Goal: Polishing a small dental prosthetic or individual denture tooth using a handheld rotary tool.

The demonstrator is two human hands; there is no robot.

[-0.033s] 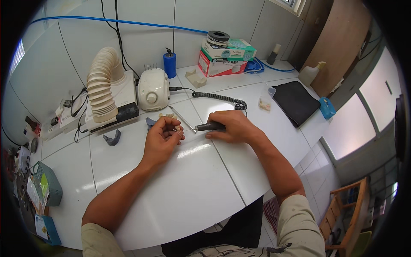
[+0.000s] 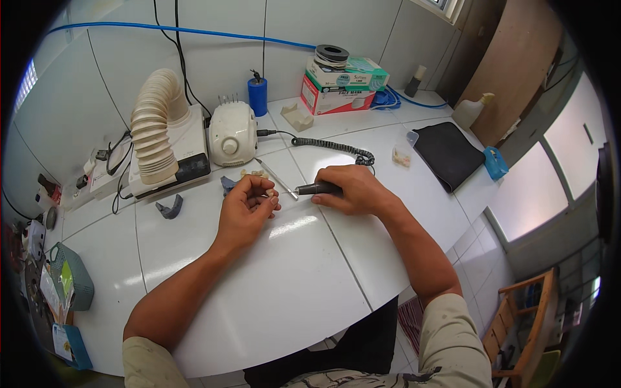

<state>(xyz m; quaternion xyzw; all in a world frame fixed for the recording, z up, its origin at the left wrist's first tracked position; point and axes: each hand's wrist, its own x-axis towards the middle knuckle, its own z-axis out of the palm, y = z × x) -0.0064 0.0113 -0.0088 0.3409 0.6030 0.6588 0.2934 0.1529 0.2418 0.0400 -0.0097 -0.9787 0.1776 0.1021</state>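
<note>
Over the white tabletop my left hand [image 2: 246,210] pinches a small cream, tooth-like piece [image 2: 270,193] between thumb and fingertips. My right hand [image 2: 352,187] is closed around a dark rotary handpiece [image 2: 315,189], its nose pointing left toward that piece. A thin bit seems to reach out from the nose; whether it touches the piece I cannot tell. Just beyond the hands lies a slim silver pen-like tool [image 2: 277,178]. Cream tooth-shaped pieces [image 2: 255,173] and a blue-grey block [image 2: 227,184] sit behind my left hand. Farther left rests a blue-grey arch-shaped piece [image 2: 169,207].
A white control box [image 2: 231,143] with a knob has a coiled black cord [image 2: 330,143]. Beside it stands a ribbed hose [image 2: 154,132] on a white machine. Boxes [image 2: 339,100] and a blue cylinder [image 2: 257,97] line the wall. Right: small clear container [image 2: 401,156], black mat [image 2: 447,155].
The handpiece's nose has shifted very slightly to the right. Both hands keep the same hold.
</note>
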